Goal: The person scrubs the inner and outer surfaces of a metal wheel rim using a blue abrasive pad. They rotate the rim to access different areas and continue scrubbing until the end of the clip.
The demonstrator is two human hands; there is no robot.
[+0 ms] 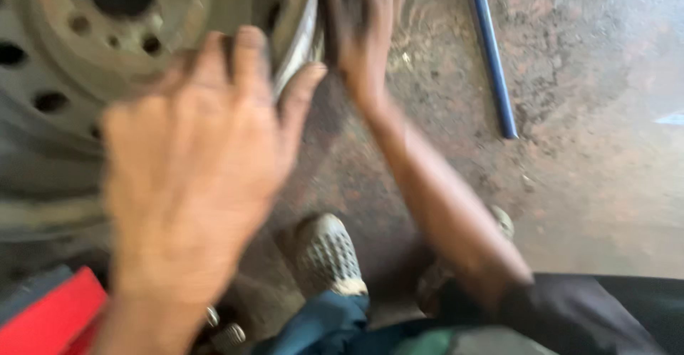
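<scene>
A grey steel wheel rim (68, 48) with round holes fills the upper left, blurred by motion. My left hand (192, 162) is close to the camera, fingers spread, its fingertips at the rim's right edge. My right hand (360, 34) reaches to the same edge farther up, fingers closed over the rim's lip (303, 38). Whether the left hand grips the edge or only touches it is unclear in the blur.
A long blue metal bar (491, 55) lies on the stained concrete floor (591, 184) to the right. A grey perforated shoe (326, 255) is below the hands. A red object (50, 319) sits at the bottom left corner.
</scene>
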